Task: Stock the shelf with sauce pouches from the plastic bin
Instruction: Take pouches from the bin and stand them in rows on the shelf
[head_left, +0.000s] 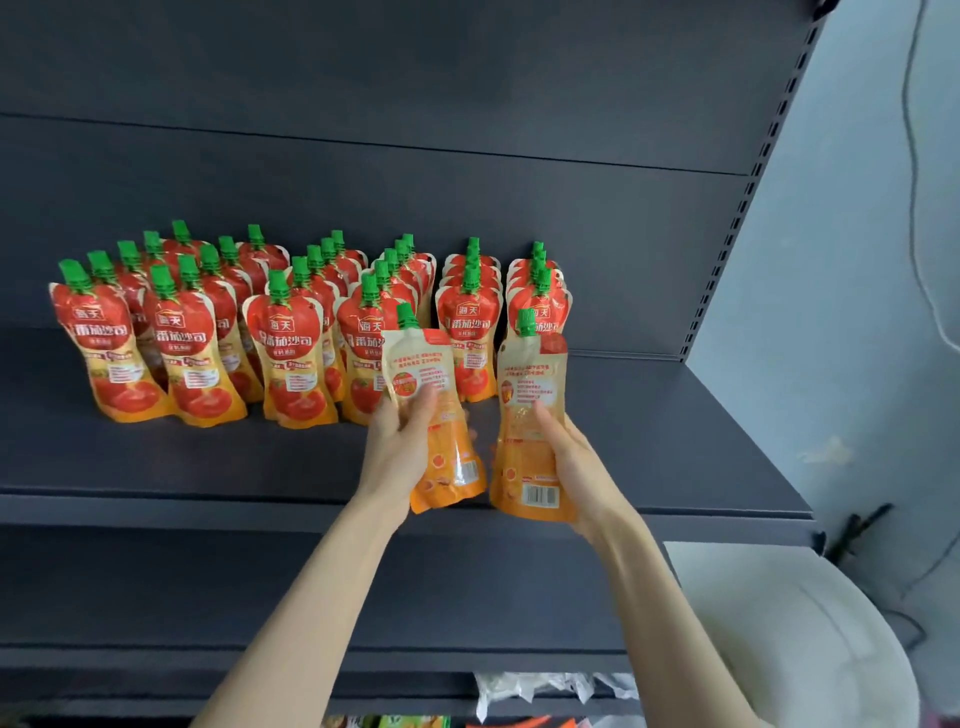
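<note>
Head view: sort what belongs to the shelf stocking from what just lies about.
Job: left hand gripping an orange, green-capped sauce pouch; right hand gripping a second orange pouch; rows of red green-capped pouches on the dark grey metal shelf.
Lying about: crumpled clear plastic wrappers below; black cable on wall.

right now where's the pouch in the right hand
Head view, right of centre: right hand holds the pouch upright over the shelf, before the rightmost row.
</note>
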